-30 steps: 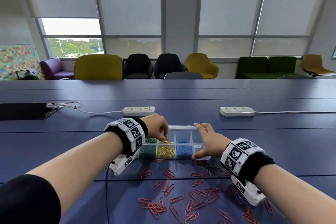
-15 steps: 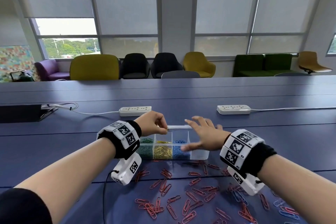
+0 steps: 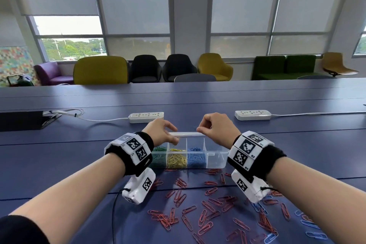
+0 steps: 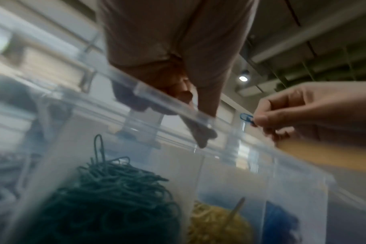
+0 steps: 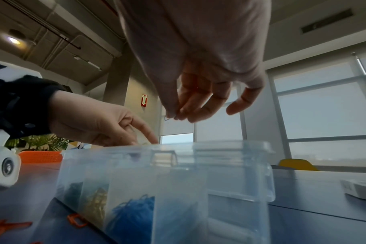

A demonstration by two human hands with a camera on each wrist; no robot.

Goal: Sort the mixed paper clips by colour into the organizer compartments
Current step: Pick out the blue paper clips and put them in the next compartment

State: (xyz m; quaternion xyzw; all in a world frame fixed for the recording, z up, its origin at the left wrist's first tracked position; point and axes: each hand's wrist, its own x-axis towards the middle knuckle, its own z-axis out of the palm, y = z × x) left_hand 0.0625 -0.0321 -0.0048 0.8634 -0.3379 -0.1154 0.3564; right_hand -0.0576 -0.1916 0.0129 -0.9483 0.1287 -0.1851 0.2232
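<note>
I am pinching a blue paper clip (image 4: 246, 118) between the thumb and fingertips of my right hand (image 3: 216, 131), holding it above the clear organizer (image 3: 214, 161), near the raised lid edge (image 3: 186, 134). My left hand (image 3: 161, 132) is gripping that lid edge at its left part, fingers curled over it, steadying the box.

The clip is feeling almost weightless, I judge, a thin stiff wire with a slick coating, so it is likely to twist or slip if I am squeezing only its tip. Holding it across the flat of its loops would be surer. It is not fragile, but a drop from this height could make it bounce off a divider into the wrong compartment.

The blue compartment (image 3: 196, 159) is lying below and slightly toward me from the clip, third from the left, already holding a heap of blue clips. To its left are sitting the yellow clips (image 3: 176, 160) and the green clips (image 3: 158, 157); the rightmost compartment looks empty of clips.

On the blue table (image 3: 79, 164) in front of the organizer, many red clips (image 3: 208, 204) are lying scattered, with a few blue ones (image 3: 315, 234) near my right forearm, all still unsorted.
</note>
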